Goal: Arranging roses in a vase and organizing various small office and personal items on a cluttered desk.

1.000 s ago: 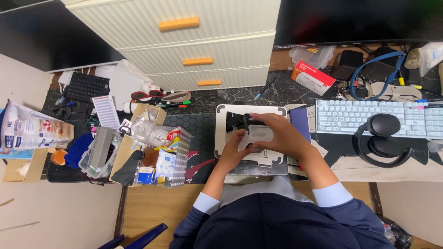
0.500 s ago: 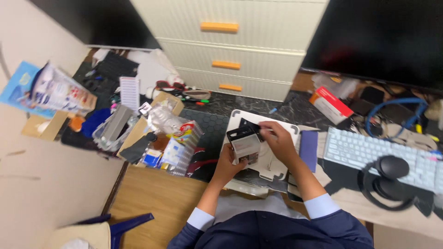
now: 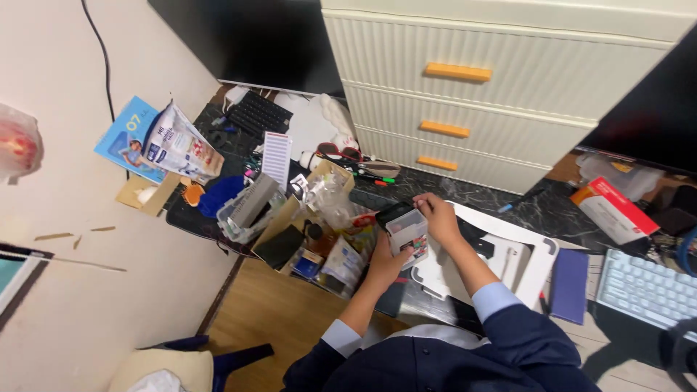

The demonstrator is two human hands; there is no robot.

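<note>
My two hands hold a small white box [image 3: 407,232] with a dark lid and coloured print, just above the desk's middle. My left hand [image 3: 383,263] cups it from below. Gripping its top far edge is my right hand [image 3: 438,215]. Under the hands lies a white moulded cardboard tray [image 3: 523,265] on the dark marble desk [image 3: 508,199]. Both sleeves are dark blue with light blue cuffs.
A cardboard box of packets and clutter [image 3: 319,225] sits left of the hands. White drawers with orange handles [image 3: 465,80] stand behind. A red-and-white carton [image 3: 613,210], a white keyboard [image 3: 646,287] and a blue notebook [image 3: 568,284] lie to the right. A black keyboard [image 3: 259,115] lies far left.
The view has swung left and tilted, so the desk now sits to the right. My hands have carried the small box leftwards off the white tray, still gripping it.
</note>
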